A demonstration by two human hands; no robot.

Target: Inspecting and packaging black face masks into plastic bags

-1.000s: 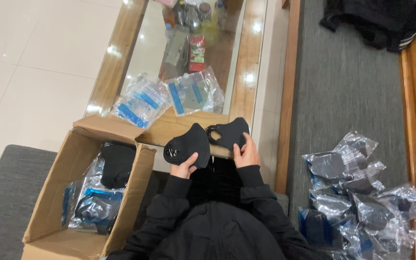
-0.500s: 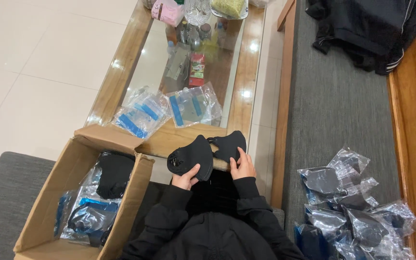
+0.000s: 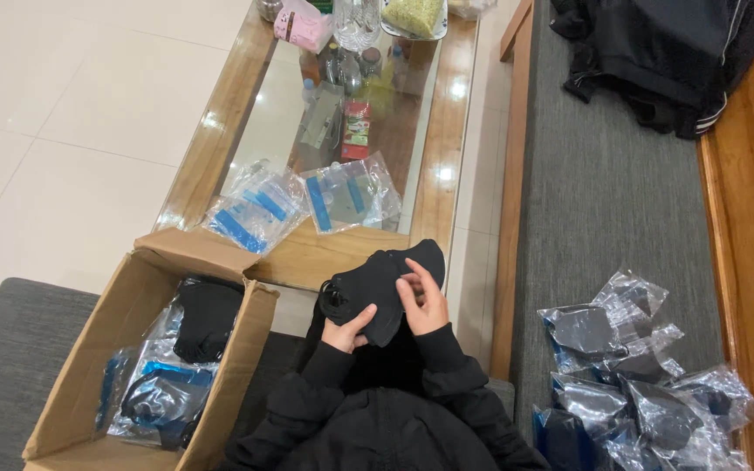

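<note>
Head view: you look down past your black sleeves at both hands, raised in front of your chest.
Left hand [image 3: 345, 331]: it grips the lower left edge of the black fabric face mask [image 3: 377, 283], thumb on top.
Right hand [image 3: 425, 301]: it holds the same mask from the right, fingers spread flat over its front.
Mask: held between your hands just off the near end of the table, folded, with a round valve showing at its left.
Table [image 3: 320, 257]: a long wooden-framed table with a glass top; two clear plastic bags with blue strips [image 3: 303, 205] lie at its near end, and bottles, a pink box and a glass dish crowd the far end.
Box: an open brown cardboard box [image 3: 89, 375] to your left holds bagged black masks.
Sofa: the grey fabric seat [image 3: 604, 201] on your right carries a heap of bagged masks [image 3: 639, 384] and a dark jacket [image 3: 656, 52] farther off.
Floor: pale glossy tiles [image 3: 71, 113] left of the table.
</note>
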